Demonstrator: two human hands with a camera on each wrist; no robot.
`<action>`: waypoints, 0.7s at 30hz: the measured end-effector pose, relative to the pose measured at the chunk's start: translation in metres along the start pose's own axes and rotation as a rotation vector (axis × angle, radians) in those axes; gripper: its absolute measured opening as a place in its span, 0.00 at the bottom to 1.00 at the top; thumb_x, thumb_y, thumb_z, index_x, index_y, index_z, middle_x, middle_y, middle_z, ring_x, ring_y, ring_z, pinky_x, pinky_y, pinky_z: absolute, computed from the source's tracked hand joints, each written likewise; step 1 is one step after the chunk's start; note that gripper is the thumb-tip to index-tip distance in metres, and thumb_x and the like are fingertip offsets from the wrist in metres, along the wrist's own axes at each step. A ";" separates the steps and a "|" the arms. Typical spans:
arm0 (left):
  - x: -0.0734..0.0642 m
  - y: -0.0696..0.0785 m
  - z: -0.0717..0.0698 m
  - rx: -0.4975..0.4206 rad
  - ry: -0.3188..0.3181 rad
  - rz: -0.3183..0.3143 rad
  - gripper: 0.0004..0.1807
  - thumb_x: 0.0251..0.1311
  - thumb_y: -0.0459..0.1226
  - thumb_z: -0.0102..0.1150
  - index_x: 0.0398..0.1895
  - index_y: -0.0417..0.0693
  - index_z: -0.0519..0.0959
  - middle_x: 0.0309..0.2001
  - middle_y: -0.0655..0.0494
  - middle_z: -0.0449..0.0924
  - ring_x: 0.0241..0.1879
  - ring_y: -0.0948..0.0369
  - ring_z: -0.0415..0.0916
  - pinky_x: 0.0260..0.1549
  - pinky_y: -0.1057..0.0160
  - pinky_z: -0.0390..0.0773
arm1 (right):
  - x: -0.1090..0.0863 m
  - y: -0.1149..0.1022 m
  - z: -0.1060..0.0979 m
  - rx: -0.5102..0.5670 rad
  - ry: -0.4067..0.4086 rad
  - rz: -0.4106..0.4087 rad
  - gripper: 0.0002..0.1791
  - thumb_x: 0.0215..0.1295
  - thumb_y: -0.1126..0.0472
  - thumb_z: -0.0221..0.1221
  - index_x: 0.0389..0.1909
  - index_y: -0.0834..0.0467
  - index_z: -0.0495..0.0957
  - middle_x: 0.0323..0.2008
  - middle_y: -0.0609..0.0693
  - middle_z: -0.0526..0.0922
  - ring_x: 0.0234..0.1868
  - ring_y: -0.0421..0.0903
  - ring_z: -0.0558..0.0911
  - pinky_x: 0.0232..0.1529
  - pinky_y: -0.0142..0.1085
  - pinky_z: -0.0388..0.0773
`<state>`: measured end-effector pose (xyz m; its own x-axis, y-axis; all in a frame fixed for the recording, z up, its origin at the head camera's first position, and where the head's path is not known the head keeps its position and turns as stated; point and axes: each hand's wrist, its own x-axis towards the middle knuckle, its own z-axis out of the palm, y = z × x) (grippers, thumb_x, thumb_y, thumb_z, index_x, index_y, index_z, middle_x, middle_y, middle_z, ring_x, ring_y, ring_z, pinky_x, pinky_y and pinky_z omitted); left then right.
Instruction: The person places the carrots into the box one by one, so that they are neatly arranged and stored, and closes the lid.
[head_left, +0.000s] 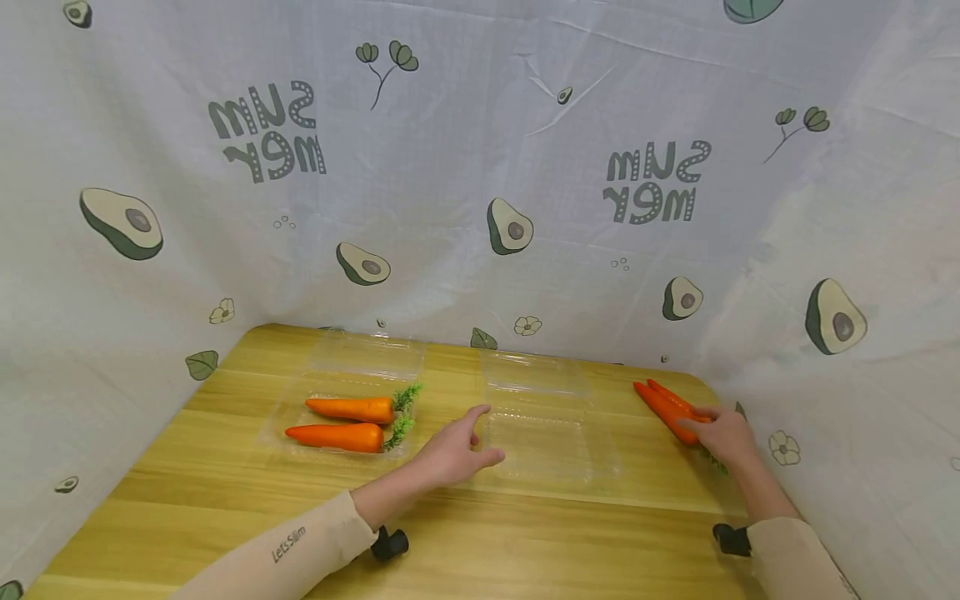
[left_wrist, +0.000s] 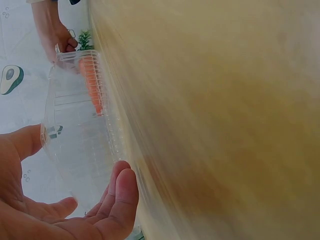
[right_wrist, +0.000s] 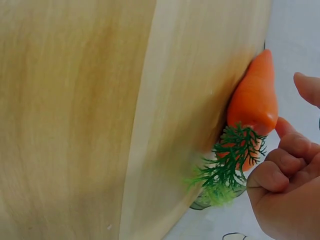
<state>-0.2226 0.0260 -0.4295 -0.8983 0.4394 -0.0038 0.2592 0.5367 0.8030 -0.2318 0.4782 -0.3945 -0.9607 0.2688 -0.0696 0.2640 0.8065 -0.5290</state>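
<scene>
Near the middle of the table, my left hand (head_left: 453, 450) is at the left end of a clear plastic box (head_left: 536, 446) with its lid folded back. Thumb and fingers are spread apart there, fingertips (left_wrist: 127, 185) right at the box's edge in the left wrist view. At the far right, my right hand (head_left: 723, 437) reaches over two orange carrots (head_left: 663, 408) lying side by side. In the right wrist view, a fingertip meets the nearer carrot (right_wrist: 255, 102) near its green leafy top (right_wrist: 235, 152), while the thumb (right_wrist: 309, 89) stands apart from it.
On the left, a second clear box (head_left: 277, 425) with its lid folded back holds two carrots (head_left: 337, 437), leafy tops to the right. A printed curtain (head_left: 450, 167) encloses the wooden table (head_left: 525, 550) at the back and sides.
</scene>
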 end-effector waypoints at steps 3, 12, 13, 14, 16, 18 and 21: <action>0.001 0.000 0.000 0.000 0.001 0.000 0.44 0.63 0.51 0.66 0.78 0.52 0.58 0.45 0.47 0.78 0.39 0.55 0.74 0.37 0.52 0.75 | 0.001 0.002 0.000 -0.014 0.002 -0.002 0.41 0.71 0.45 0.57 0.65 0.79 0.64 0.66 0.81 0.60 0.62 0.76 0.65 0.62 0.63 0.66; 0.001 -0.001 0.001 0.008 0.001 -0.003 0.45 0.63 0.51 0.66 0.78 0.52 0.57 0.46 0.47 0.79 0.41 0.54 0.76 0.39 0.51 0.77 | 0.009 0.016 0.000 -0.097 0.004 -0.038 0.40 0.66 0.49 0.61 0.61 0.83 0.67 0.60 0.83 0.66 0.55 0.74 0.72 0.57 0.61 0.70; 0.001 0.000 0.001 0.008 0.000 -0.003 0.45 0.63 0.51 0.66 0.78 0.51 0.57 0.46 0.47 0.79 0.41 0.54 0.76 0.39 0.51 0.77 | 0.010 0.018 0.001 -0.103 0.009 -0.034 0.40 0.66 0.49 0.62 0.60 0.83 0.67 0.60 0.82 0.67 0.53 0.73 0.73 0.56 0.60 0.71; 0.000 0.000 0.001 0.008 0.000 -0.002 0.45 0.63 0.51 0.67 0.78 0.51 0.57 0.46 0.47 0.79 0.41 0.54 0.76 0.39 0.51 0.77 | 0.011 0.020 0.002 -0.107 0.012 -0.027 0.40 0.65 0.49 0.62 0.60 0.83 0.68 0.59 0.82 0.67 0.52 0.72 0.73 0.55 0.60 0.71; 0.000 0.000 0.001 0.008 -0.001 -0.002 0.45 0.63 0.51 0.66 0.78 0.51 0.57 0.46 0.47 0.79 0.40 0.54 0.76 0.39 0.51 0.77 | 0.012 0.023 0.003 -0.110 0.016 -0.021 0.40 0.64 0.50 0.63 0.59 0.83 0.68 0.58 0.82 0.68 0.51 0.71 0.73 0.54 0.59 0.71; -0.001 0.001 0.001 0.006 -0.001 -0.003 0.45 0.63 0.51 0.66 0.78 0.51 0.57 0.46 0.46 0.79 0.40 0.54 0.76 0.38 0.51 0.76 | 0.013 0.024 0.004 -0.112 0.020 -0.022 0.39 0.64 0.50 0.64 0.58 0.83 0.69 0.58 0.82 0.68 0.50 0.70 0.73 0.54 0.59 0.71; -0.001 0.001 0.000 0.006 0.001 -0.002 0.45 0.63 0.51 0.67 0.78 0.51 0.57 0.45 0.47 0.78 0.40 0.55 0.75 0.37 0.51 0.76 | 0.014 0.024 0.004 -0.107 0.021 -0.025 0.39 0.63 0.51 0.64 0.57 0.83 0.69 0.57 0.82 0.68 0.49 0.70 0.73 0.53 0.59 0.72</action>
<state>-0.2217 0.0265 -0.4288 -0.8992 0.4376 -0.0050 0.2592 0.5418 0.7995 -0.2393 0.4990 -0.4119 -0.9654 0.2578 -0.0386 0.2483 0.8644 -0.4372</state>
